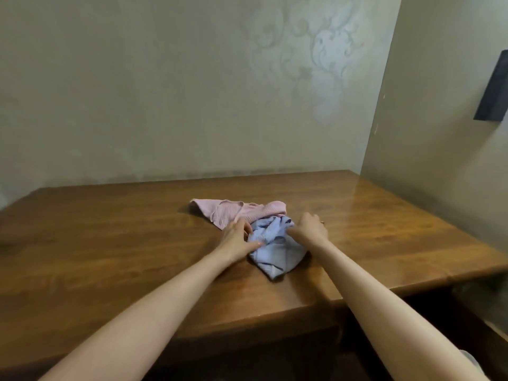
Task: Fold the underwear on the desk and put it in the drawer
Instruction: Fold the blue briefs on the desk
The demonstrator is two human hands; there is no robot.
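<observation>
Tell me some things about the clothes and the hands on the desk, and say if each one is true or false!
1. Two pieces of underwear lie on the desk, a pink one and a blue one. True.
2. The pink one lies nearer the person than the blue one. False: the pink one lies farther back, toward the wall.
3. Both hands are on the blue one. True: the left hand and the right hand are at its two sides.
4. The blue one is folded flat and neat. False: it is bunched and wrinkled.
5. The two pieces lie far apart. False: they touch, the blue one against the pink one's near edge.
</observation>
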